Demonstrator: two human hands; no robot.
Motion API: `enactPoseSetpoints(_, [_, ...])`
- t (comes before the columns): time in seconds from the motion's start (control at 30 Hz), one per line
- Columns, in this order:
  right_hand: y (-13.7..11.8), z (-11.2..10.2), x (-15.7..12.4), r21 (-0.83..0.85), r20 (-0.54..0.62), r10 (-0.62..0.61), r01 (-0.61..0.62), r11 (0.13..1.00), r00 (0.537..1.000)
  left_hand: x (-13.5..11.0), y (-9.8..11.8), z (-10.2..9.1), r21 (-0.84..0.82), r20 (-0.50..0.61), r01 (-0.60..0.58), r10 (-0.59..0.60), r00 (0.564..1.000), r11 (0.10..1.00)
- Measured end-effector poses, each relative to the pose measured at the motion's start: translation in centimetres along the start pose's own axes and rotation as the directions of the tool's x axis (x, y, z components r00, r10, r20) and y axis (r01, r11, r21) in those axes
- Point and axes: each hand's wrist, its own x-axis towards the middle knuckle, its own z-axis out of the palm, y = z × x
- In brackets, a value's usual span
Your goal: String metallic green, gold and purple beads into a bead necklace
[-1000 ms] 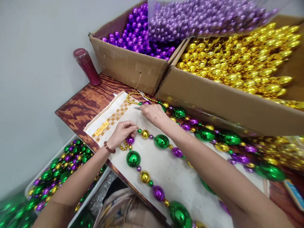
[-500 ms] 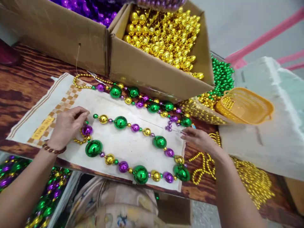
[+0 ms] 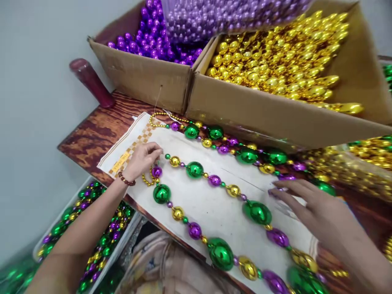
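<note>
My left hand (image 3: 145,159) is pinched closed on the end of a bead strand (image 3: 195,170), at the left of the white cloth. The strand of green, gold and purple beads loops over the cloth, and a short loop of small gold beads (image 3: 149,179) hangs by my wrist. At the right, my right hand (image 3: 309,208) reaches over the cloth with fingers stretched, their tips at small purple beads (image 3: 271,192) that they partly cover. A thin thread or wire (image 3: 241,179) runs toward those fingertips. Another bead strand (image 3: 191,131) lies along the cloth's far edge.
Cardboard boxes hold purple beads (image 3: 131,45) and gold beads (image 3: 275,73) behind the cloth (image 3: 214,204). A bag of lilac beads (image 3: 214,18) rests above them. A dark red bottle-like object (image 3: 93,83) stands at the back left. Finished-looking strands (image 3: 101,228) fill a bin below left.
The view has swung left and closer. My right hand has moved inward over the cloth to the small purple beads. My left hand keeps its pinch on the strand.
</note>
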Motion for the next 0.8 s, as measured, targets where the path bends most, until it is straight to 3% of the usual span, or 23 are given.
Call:
enactPoseSetpoints(0.07, [-6.3,1.0,3.6,0.195,0.015,-0.198,0.191,0.962,0.98,0.1,0.3,-0.1,-0.074,0.025,0.026,-0.025,0.999,0.997])
enactPoseSetpoints(0.13, [-12.3,2.9,7.4,0.321,0.052,-0.387,0.352,0.879,0.921,0.0,0.8,-0.2,-0.126,0.046,0.042,-0.037,0.998,0.991])
enactPoseSetpoints(0.2, [-16.7,5.2,10.8,0.379,0.079,-0.457,0.398,0.836,0.886,-0.1,1.3,-0.4,-0.157,0.066,0.051,-0.041,0.997,0.986])
enactPoseSetpoints(0.27, [-19.2,7.4,13.4,0.396,0.114,-0.472,0.396,0.829,0.874,-0.2,1.7,-0.5,-0.167,0.085,0.047,-0.034,0.996,0.985])
enactPoseSetpoints(0.4, [-20.1,9.6,15.6,0.495,0.18,-0.508,0.369,0.787,0.842,0.0,1.4,-0.9,-0.143,0.083,0.051,-0.04,0.996,0.988])
enactPoseSetpoints(0.5, [-19.6,9.2,15.6,0.533,0.157,-0.465,0.321,0.782,0.871,0.3,0.8,-1.2,-0.105,0.092,0.046,-0.036,0.995,0.993])
enactPoseSetpoints(0.63, [-19.7,7.6,14.1,0.356,0.132,-0.408,0.341,0.87,0.903,0.7,0.2,-1.4,-0.198,0.212,0.132,-0.09,0.973,0.971])
enactPoseSetpoints(0.7, [-19.9,7.1,12.9,0.263,0.162,-0.457,0.408,0.874,0.875,0.8,0.1,-1.4,-0.339,0.243,0.223,-0.144,0.959,0.914])
enactPoseSetpoints(0.8, [-19.9,7.0,11.6,0.294,0.283,-0.572,0.499,0.816,0.77,0.8,0.0,-1.5,-0.477,0.258,0.301,-0.196,0.946,0.826])
